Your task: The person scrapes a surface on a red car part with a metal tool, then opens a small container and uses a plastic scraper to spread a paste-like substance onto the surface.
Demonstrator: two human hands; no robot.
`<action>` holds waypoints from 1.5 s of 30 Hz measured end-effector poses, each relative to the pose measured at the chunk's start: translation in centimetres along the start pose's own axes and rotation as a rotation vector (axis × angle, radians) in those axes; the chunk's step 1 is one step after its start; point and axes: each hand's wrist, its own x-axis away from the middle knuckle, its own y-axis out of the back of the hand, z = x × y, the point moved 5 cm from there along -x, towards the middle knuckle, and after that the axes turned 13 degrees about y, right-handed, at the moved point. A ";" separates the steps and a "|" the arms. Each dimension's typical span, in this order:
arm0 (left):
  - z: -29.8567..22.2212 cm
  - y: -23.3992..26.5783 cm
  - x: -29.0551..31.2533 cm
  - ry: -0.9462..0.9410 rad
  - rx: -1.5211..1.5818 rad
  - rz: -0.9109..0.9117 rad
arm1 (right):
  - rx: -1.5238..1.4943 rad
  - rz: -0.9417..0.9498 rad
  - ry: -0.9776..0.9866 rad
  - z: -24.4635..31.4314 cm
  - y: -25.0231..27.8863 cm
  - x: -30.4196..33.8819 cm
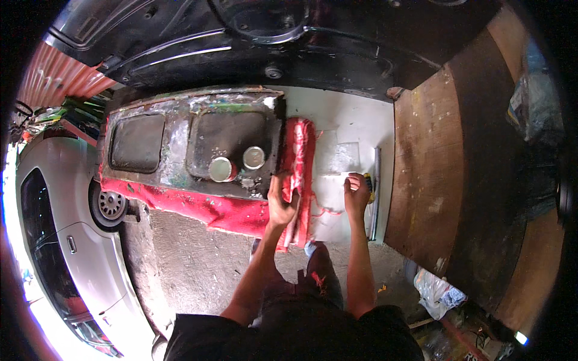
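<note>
A red cloth drapes over the right end of a dark, paint-stained panel and along its near side. My left hand grips the cloth at the panel's near right corner, thumb and fingers on either side of a fold. To the right, my right hand hovers over a pale board, its fingers loosely curved and apart. I see nothing held in it. Beside that hand lies a tool with a yellow and black handle, next to a long grey metal bar.
Two round open cans, one upright can and one tin, stand on the panel. A black vehicle panel hangs across the far side. Brown wooden boards stand at right. A silver car is parked left; a plastic bag lies lower right.
</note>
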 end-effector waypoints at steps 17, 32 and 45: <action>8.6 -15.4 0.2 0.507 -0.440 -0.335 | 0.349 0.160 0.236 -5.6 0.7 -1.5; 8.6 -15.6 0.5 0.534 -0.444 -0.279 | 0.073 0.247 -0.060 -8.2 2.5 -1.3; 8.6 -15.2 1.1 0.471 -0.348 -0.229 | 0.124 0.110 0.029 -7.8 2.0 0.7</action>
